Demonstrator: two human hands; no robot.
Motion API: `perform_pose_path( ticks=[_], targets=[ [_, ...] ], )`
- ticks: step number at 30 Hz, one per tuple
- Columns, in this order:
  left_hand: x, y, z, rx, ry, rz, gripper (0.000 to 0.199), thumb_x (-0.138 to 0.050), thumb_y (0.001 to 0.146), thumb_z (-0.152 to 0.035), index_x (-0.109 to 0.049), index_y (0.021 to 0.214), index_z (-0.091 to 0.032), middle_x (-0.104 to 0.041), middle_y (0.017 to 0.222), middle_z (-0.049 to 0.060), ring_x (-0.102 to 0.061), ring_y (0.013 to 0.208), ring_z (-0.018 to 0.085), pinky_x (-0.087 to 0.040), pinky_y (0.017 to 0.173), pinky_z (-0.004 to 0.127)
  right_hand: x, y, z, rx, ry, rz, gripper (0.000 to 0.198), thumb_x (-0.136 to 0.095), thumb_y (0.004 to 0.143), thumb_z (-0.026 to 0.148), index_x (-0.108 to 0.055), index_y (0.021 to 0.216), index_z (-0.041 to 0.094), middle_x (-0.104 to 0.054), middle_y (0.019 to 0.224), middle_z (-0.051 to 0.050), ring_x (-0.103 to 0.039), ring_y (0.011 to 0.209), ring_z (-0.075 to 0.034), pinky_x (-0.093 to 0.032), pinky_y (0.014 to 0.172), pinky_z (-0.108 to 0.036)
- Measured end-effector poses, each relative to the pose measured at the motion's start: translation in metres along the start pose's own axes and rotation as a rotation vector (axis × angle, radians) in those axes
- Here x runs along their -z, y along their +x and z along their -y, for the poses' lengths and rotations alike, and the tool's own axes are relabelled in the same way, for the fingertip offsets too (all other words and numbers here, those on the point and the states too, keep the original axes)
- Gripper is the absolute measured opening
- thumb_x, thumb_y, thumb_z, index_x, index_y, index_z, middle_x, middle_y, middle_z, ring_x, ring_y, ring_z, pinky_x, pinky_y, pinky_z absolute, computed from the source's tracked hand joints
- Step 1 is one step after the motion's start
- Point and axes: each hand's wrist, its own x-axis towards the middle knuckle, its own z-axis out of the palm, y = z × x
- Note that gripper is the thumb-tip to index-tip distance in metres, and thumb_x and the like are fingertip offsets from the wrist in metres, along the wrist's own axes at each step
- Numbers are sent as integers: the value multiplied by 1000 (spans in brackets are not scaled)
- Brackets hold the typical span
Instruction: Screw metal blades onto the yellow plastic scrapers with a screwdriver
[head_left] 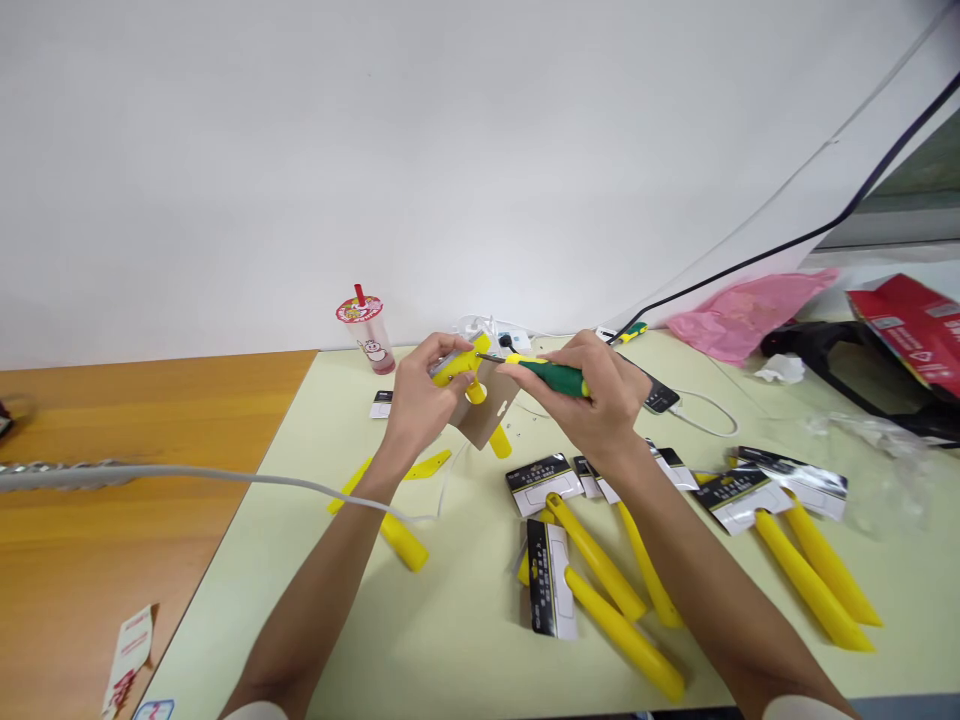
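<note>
My left hand (426, 392) is closed around the flat head of a yellow scraper-like tool (459, 368), raised above the table. A brown card (487, 405) hangs at the tool, and its yellow handle (500, 441) points down behind the card. In my right hand (600, 385) is a screwdriver (559, 376) with a green and yellow handle. The screwdriver's tip meets the face of the yellow head, at what looks like a small screw. Several small metal bits (517, 434) lie on the table just beyond the card.
Yellow-handled tools with black and white cards (551, 580) lie front right, more (814, 570) farther right. Loose yellow parts (405, 540) are by my left forearm. A drink cup (367, 335) stands at the back left; a phone (660, 394) lies right. A grey cable (247, 477) crosses at left.
</note>
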Motion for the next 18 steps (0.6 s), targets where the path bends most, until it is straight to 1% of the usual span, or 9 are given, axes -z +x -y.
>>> perform_pose_path(
  ticks=[3,5,6,8,10,11,14,17,18],
  targets=[
    [-1,-1,-1,2,25,-9,24,-75,83,-14,-75,105,-24,-81,116,3,-75,118,25,-54,110,41,5,2,5,-85,-108,55,57,-83,91,70,-48,75,27,-51,56,4,-45,49,-13,-35,48,-33],
    [1,0,1,-3,43,-23,24,-73,84,-14,-74,106,-24,-81,116,3,-75,117,24,-54,110,42,9,6,7,-112,-86,137,51,-79,94,70,-54,85,26,-55,62,3,-50,52,-14,-38,50,-32],
    [2,1,2,-6,53,-34,24,-73,84,-15,-74,106,-24,-81,116,3,-74,117,25,-54,110,42,12,9,8,-108,-48,204,45,-76,97,67,-58,97,25,-63,73,0,-58,58,-16,-43,53,-32],
    [5,4,6,-3,61,-57,24,-73,83,-16,-74,106,-24,-81,117,3,-74,119,25,-54,110,42,18,15,8,-47,66,360,40,-70,104,53,-56,127,24,-72,110,-10,-73,86,-23,-56,66,-35],
    [8,7,9,12,45,-67,25,-75,82,-18,-74,106,-24,-81,118,4,-74,119,26,-55,110,42,23,19,6,70,188,483,39,-61,109,31,-47,144,25,-65,138,-18,-73,116,-29,-63,82,-41],
    [9,8,10,17,38,-69,25,-75,81,-18,-74,106,-24,-81,118,4,-74,119,26,-55,110,42,24,20,5,137,234,511,37,-57,110,21,-46,145,25,-64,141,-19,-71,123,-29,-63,88,-42],
    [10,8,9,6,51,-71,25,-75,82,-19,-74,106,-24,-81,117,4,-74,120,27,-55,109,42,25,20,2,253,241,473,26,-53,110,12,-55,133,26,-72,127,-14,-74,115,-25,-63,88,-38],
    [10,5,4,-15,96,-72,22,-73,84,-17,-75,104,-25,-81,115,3,-74,116,26,-56,106,41,23,18,3,221,101,370,6,-62,112,26,-63,116,24,-75,103,-8,-73,85,-19,-58,72,-32],
    [9,4,2,-18,120,-73,20,-73,85,-17,-75,103,-25,-82,113,2,-74,113,25,-56,104,41,21,17,4,199,54,335,8,-64,111,31,-64,110,24,-74,95,-6,-70,77,-17,-55,67,-30]
  ],
)
